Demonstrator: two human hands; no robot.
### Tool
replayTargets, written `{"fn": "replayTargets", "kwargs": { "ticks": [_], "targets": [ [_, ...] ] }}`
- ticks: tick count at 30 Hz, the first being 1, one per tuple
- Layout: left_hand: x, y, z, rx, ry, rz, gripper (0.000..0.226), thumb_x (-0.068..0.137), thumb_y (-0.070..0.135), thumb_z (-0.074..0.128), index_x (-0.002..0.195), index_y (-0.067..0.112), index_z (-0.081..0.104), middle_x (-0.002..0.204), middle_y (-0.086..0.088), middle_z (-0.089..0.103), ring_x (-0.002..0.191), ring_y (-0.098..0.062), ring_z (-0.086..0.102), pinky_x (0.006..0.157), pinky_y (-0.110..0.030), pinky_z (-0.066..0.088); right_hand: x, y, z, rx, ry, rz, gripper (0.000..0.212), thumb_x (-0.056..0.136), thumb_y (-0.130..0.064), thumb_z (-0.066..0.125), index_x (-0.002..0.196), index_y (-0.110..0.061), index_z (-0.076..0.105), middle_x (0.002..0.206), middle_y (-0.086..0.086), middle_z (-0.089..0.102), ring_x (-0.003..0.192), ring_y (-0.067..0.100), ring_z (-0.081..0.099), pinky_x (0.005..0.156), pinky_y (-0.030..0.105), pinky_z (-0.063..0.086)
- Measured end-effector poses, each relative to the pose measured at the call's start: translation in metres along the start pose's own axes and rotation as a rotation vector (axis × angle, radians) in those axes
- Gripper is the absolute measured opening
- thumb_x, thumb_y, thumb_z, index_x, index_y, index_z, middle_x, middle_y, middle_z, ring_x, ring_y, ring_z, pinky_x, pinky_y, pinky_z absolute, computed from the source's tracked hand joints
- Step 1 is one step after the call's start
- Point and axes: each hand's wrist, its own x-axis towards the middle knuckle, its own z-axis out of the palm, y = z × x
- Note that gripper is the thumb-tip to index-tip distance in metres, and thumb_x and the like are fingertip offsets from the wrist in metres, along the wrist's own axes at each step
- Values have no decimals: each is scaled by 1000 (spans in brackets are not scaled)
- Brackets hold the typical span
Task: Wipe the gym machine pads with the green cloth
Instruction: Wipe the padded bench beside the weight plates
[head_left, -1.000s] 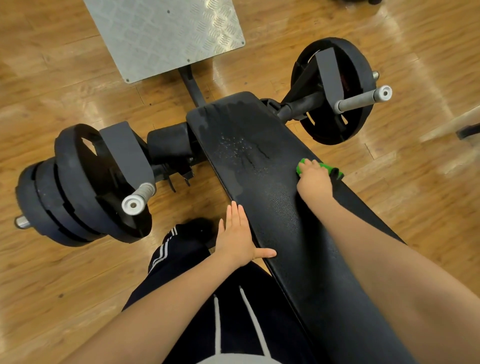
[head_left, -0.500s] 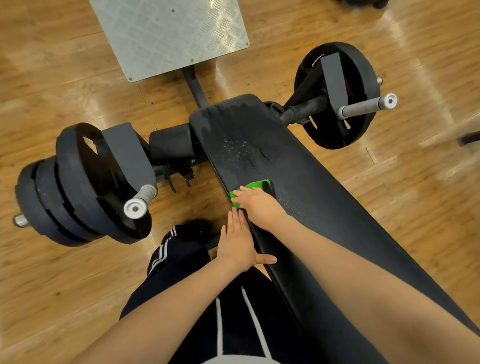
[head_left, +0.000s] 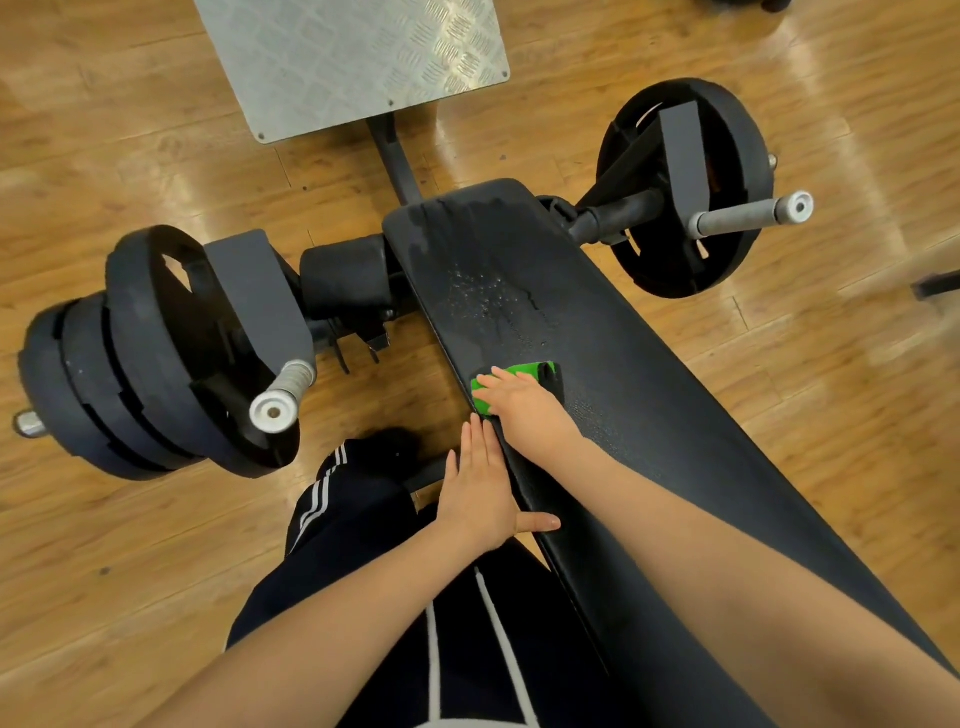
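Note:
A long black bench pad (head_left: 649, 415) runs from the upper middle to the lower right. Water droplets (head_left: 483, 291) and damp streaks lie on its far part. The green cloth (head_left: 525, 371) lies on the pad near its left edge. My right hand (head_left: 524, 410) presses flat on the cloth with fingers stretched out, covering most of it. My left hand (head_left: 480, 493) rests against the pad's left side just below, fingers straight and thumb on the pad's top.
Stacked black weight plates (head_left: 130, 353) on a sleeve stand left of the pad, and a single plate (head_left: 685, 187) stands at the right. A small black roller pad (head_left: 343, 275) sits by the pad's left. A checkered metal footplate (head_left: 353, 57) lies ahead on the wooden floor.
My right hand swept the cloth across the pad from its right edge to its left edge, then barely moved. My left hand stayed in place.

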Motion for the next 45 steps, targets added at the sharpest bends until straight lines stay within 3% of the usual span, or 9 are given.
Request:
{"fn": "replayTargets", "kwargs": {
  "ticks": [6,10,15,20,24,28,34,38,45],
  "targets": [
    [8,-6,-6,-156,212,-35,79,101,44,36,152,0,-5,161,-17,-10,149,-27,-9,119,-39,5,2,14,-6,-1,80,-41,58,92,1,45,145,-19,32,154,-1,23,143,18,14,114,32,14],
    [22,0,-12,-181,276,-170,79,102,48,30,151,-1,-8,160,-18,-12,149,-28,-9,120,-38,5,-12,57,-13,49,138,156,61,88,8,42,144,-15,32,153,1,26,143,20,18,113,31,18],
    [38,52,-2,-628,292,-484,78,102,40,35,151,1,-11,162,-15,-5,149,-31,0,120,-39,18,-36,126,-25,184,281,403,42,94,6,38,133,-6,49,148,8,37,140,23,26,110,34,22],
    [48,62,8,-539,404,-536,76,101,40,32,151,3,-11,162,-11,-7,149,-31,0,119,-39,22,-16,129,-24,183,324,520,37,93,4,39,127,0,53,143,14,42,138,29,28,108,38,24],
    [51,63,10,-503,432,-512,76,101,43,31,152,7,-11,162,-9,-11,149,-30,-2,119,-40,22,1,118,-23,43,285,481,38,94,1,36,130,-2,47,145,13,38,137,30,28,107,42,26],
    [54,61,13,-508,434,-535,77,100,47,30,153,12,-13,162,-3,-12,145,-24,17,99,-37,47,16,98,-32,14,169,379,42,98,-3,34,139,-8,38,152,6,27,141,25,20,109,37,22],
    [52,64,10,-502,408,-544,77,100,49,28,152,14,-16,161,1,-16,137,-21,26,85,-36,47,46,37,-37,-122,-30,-100,53,97,-6,39,146,-14,25,156,3,17,143,22,13,112,34,18],
    [53,62,11,-485,411,-554,77,99,50,27,152,15,-18,161,1,-18,136,-20,29,85,-35,49,30,56,-37,-58,-8,-276,51,101,-18,37,148,-20,20,157,-5,13,144,14,6,115,29,7],
    [54,62,10,-483,422,-561,78,99,49,29,152,15,-16,162,1,-14,134,-19,31,89,-35,47,36,100,-46,2,42,-88,65,88,10,39,145,-18,30,155,-2,19,144,14,13,113,26,8]
  ]
}}
